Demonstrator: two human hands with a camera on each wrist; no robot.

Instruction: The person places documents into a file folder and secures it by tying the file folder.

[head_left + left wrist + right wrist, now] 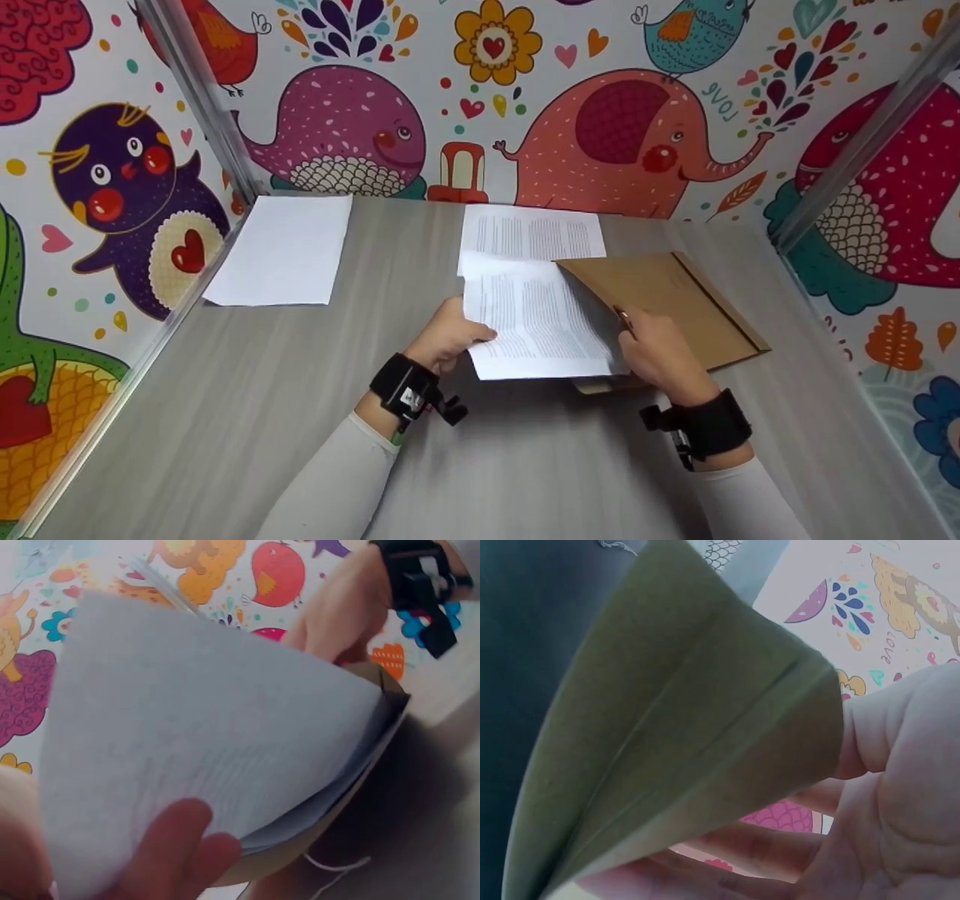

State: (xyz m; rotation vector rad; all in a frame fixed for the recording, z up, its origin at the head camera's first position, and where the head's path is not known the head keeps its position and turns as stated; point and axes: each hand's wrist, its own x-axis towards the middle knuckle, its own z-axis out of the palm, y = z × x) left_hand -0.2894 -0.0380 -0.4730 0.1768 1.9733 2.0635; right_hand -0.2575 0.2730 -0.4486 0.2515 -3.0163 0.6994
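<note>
My left hand (pixel 446 334) pinches the left edge of printed paper (pixel 540 326), its thumb lying on top. The paper's right side runs into the mouth of a brown paper envelope (pixel 675 296). My right hand (pixel 664 349) holds the envelope's near side, so its upper layer lifts from the paper. In the left wrist view, left-hand fingers (pixel 169 844) lie against the paper (pixel 210 720), with the envelope's edge (pixel 281 866) beneath. The right wrist view shows the envelope (pixel 667 712) bowed open, its corner between thumb and fingers (pixel 757 847).
Another printed sheet (pixel 525 231) lies on the grey table (pixel 390 247), just behind the held paper. A blank white sheet (pixel 285 251) is at the back left. White string (pixel 337 867) hangs by the envelope. Walls with cartoon animals (pixel 600 142) enclose the table.
</note>
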